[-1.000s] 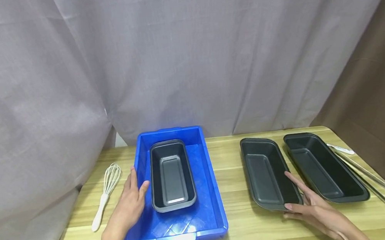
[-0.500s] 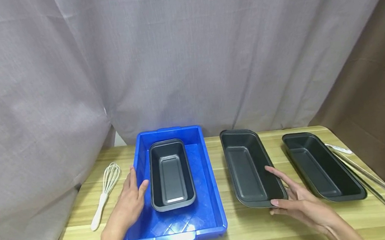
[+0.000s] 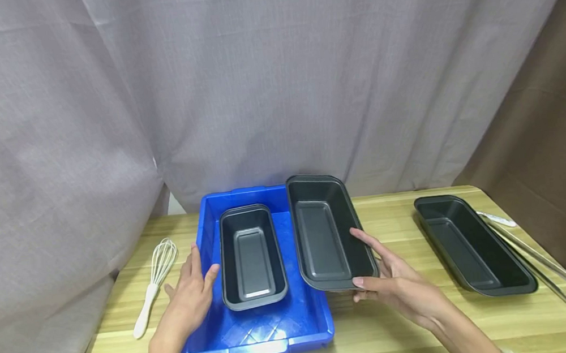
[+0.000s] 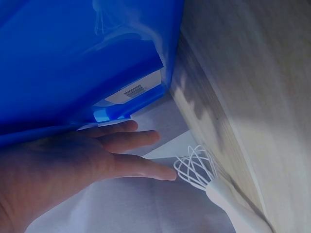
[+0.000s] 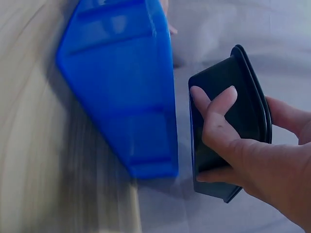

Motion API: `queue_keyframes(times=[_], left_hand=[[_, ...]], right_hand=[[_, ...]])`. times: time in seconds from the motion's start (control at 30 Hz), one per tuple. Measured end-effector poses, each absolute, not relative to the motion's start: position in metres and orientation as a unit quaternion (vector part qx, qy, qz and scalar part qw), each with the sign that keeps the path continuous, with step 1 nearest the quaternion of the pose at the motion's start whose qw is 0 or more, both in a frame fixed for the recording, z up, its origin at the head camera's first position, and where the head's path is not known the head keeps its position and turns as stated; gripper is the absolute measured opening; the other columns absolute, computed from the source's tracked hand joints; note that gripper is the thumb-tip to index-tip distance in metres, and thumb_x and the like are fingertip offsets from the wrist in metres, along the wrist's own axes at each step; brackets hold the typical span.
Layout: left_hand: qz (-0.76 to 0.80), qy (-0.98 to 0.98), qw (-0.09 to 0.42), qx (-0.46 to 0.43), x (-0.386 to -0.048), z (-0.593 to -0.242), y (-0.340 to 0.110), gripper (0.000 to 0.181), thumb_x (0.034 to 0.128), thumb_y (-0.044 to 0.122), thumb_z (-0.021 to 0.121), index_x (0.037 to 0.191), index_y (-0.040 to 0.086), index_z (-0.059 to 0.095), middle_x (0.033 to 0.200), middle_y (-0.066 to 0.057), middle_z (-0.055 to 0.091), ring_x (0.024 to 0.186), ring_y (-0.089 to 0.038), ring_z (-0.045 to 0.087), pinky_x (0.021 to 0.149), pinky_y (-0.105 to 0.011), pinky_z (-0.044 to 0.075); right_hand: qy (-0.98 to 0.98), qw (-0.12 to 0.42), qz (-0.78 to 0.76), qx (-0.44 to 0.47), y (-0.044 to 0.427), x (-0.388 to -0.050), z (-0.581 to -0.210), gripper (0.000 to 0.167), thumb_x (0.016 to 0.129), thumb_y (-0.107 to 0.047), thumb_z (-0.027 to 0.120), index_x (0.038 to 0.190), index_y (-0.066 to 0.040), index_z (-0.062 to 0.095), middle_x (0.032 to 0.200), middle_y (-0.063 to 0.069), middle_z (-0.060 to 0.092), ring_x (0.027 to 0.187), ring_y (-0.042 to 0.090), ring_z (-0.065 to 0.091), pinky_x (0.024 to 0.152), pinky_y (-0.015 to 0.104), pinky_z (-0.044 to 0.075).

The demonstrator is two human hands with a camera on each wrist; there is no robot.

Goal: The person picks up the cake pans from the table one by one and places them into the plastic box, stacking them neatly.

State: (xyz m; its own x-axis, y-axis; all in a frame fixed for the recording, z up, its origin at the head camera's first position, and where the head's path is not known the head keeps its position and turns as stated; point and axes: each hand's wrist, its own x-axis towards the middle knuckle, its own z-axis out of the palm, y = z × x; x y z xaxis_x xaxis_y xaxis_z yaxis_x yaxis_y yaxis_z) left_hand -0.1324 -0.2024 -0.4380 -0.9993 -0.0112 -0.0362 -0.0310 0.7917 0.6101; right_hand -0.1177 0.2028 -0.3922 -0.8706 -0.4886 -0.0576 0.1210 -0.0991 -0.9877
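Observation:
My right hand (image 3: 401,287) grips the near right corner of a dark loaf pan (image 3: 321,235), thumb and a finger over the rim and the other fingers underneath. This pan is raised, overhanging the right wall of a blue tray (image 3: 259,351). In the right wrist view, the held loaf pan (image 5: 218,87) shows its outer side beside the tray (image 5: 121,82). A second loaf pan (image 3: 254,264) lies inside the tray. My left hand (image 3: 188,305) rests on the tray's left rim with fingers extended; in the left wrist view the hand (image 4: 97,155) touches the tray's side.
To the left on the wooden table (image 3: 370,338) lies a white whisk (image 3: 153,288). A third loaf pan (image 3: 474,246) sits at the right. Beyond it are long thin metal utensils (image 3: 542,259), one with a white end. Grey curtain (image 3: 274,86) hangs behind the table.
My right hand has lifted the loaf pan off the table's right part and carried it left to the tray's right edge. The left hand has stayed at the tray's left rim.

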Motion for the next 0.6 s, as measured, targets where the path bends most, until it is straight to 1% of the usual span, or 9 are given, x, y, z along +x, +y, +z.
queue_keyframes(times=[0.1, 0.17, 0.2, 0.23, 0.3, 0.33, 0.4, 0.53, 0.6], left_hand=[[0.316, 0.949, 0.013, -0.009, -0.132, -0.438, -0.202, 0.078, 0.1213, 0.043, 0.032, 0.173, -0.007, 0.001, 0.177, -0.038, 0.013, 0.166, -0.054, 0.018, 0.116, -0.094, 0.0], [0.312, 0.95, 0.01, -0.006, -0.133, -0.438, -0.202, 0.077, 0.1213, 0.042, 0.032, 0.173, -0.007, 0.001, 0.176, -0.038, 0.015, 0.165, -0.054, 0.019, 0.116, -0.094, -0.001], [0.311, 0.95, 0.008, -0.005, -0.133, -0.438, -0.202, 0.077, 0.1213, 0.042, 0.032, 0.173, -0.007, 0.002, 0.176, -0.038, 0.016, 0.165, -0.054, 0.019, 0.116, -0.094, -0.001], [0.311, 0.95, 0.006, -0.005, -0.133, -0.438, -0.202, 0.077, 0.1214, 0.041, 0.032, 0.173, -0.007, 0.002, 0.176, -0.038, 0.016, 0.165, -0.054, 0.019, 0.115, -0.094, -0.002], [0.312, 0.95, 0.003, -0.003, -0.134, -0.438, -0.202, 0.076, 0.1214, 0.04, 0.033, 0.173, -0.007, 0.002, 0.176, -0.038, 0.016, 0.165, -0.054, 0.019, 0.115, -0.094, -0.003], [0.312, 0.95, 0.002, -0.003, -0.134, -0.439, -0.202, 0.076, 0.1214, 0.04, 0.033, 0.173, -0.007, 0.003, 0.176, -0.039, 0.017, 0.165, -0.054, 0.019, 0.115, -0.094, -0.004], [0.313, 0.95, 0.0, -0.003, -0.133, -0.439, -0.202, 0.075, 0.1215, 0.038, 0.034, 0.172, -0.008, 0.003, 0.176, -0.039, 0.017, 0.165, -0.054, 0.02, 0.115, -0.095, -0.004], [0.314, 0.949, -0.001, -0.002, -0.133, -0.439, -0.203, 0.075, 0.1216, 0.038, 0.033, 0.172, -0.008, 0.003, 0.176, -0.038, 0.016, 0.165, -0.054, 0.019, 0.115, -0.095, -0.005], [0.315, 0.949, -0.001, -0.003, -0.132, -0.439, -0.203, 0.075, 0.1216, 0.039, 0.032, 0.172, -0.008, 0.003, 0.177, -0.037, 0.015, 0.165, -0.054, 0.019, 0.115, -0.094, -0.005]], right_hand=[[0.634, 0.219, -0.727, -0.147, 0.184, -0.12, -0.39, 0.101, 0.101, 0.004, 0.067, 0.179, -0.023, 0.008, 0.175, 0.006, -0.043, 0.162, 0.041, -0.014, 0.095, 0.043, 0.065], [0.636, 0.228, -0.721, -0.155, 0.172, -0.123, -0.389, 0.102, 0.101, 0.003, 0.068, 0.179, -0.022, 0.006, 0.175, 0.007, -0.043, 0.163, 0.043, 0.002, 0.096, 0.044, 0.065], [0.638, 0.233, -0.716, -0.158, 0.166, -0.124, -0.388, 0.103, 0.102, 0.002, 0.068, 0.179, -0.021, 0.005, 0.176, 0.008, -0.042, 0.159, 0.043, 0.022, 0.096, 0.044, 0.065], [0.64, 0.238, -0.712, -0.162, 0.16, -0.126, -0.388, 0.103, 0.102, 0.001, 0.069, 0.179, -0.021, 0.004, 0.176, 0.009, -0.04, 0.151, 0.04, 0.04, 0.097, 0.044, 0.065], [0.642, 0.246, -0.706, -0.169, 0.15, -0.129, -0.389, 0.104, 0.102, 0.0, 0.069, 0.179, -0.021, 0.002, 0.177, 0.012, -0.039, 0.118, 0.034, 0.066, 0.096, 0.044, 0.065], [0.645, 0.248, -0.701, -0.175, 0.144, -0.132, -0.39, 0.104, 0.102, -0.001, 0.07, 0.179, -0.02, 0.002, 0.177, 0.014, -0.037, 0.101, 0.03, 0.07, 0.096, 0.043, 0.065], [0.647, 0.255, -0.695, -0.18, 0.134, -0.136, -0.392, 0.106, 0.102, -0.001, 0.071, 0.179, -0.018, 0.0, 0.178, 0.015, -0.034, 0.09, 0.024, 0.073, 0.095, 0.04, 0.065], [0.655, 0.265, -0.684, -0.183, 0.113, -0.143, -0.396, 0.109, 0.101, 0.002, 0.071, 0.178, -0.015, -0.003, 0.18, 0.019, -0.025, 0.089, 0.021, 0.072, 0.087, 0.035, 0.065], [0.658, 0.273, -0.68, -0.175, 0.102, -0.145, -0.398, 0.11, 0.1, 0.003, 0.07, 0.178, -0.014, -0.005, 0.18, 0.027, -0.011, 0.087, 0.019, 0.07, 0.082, 0.031, 0.064]])
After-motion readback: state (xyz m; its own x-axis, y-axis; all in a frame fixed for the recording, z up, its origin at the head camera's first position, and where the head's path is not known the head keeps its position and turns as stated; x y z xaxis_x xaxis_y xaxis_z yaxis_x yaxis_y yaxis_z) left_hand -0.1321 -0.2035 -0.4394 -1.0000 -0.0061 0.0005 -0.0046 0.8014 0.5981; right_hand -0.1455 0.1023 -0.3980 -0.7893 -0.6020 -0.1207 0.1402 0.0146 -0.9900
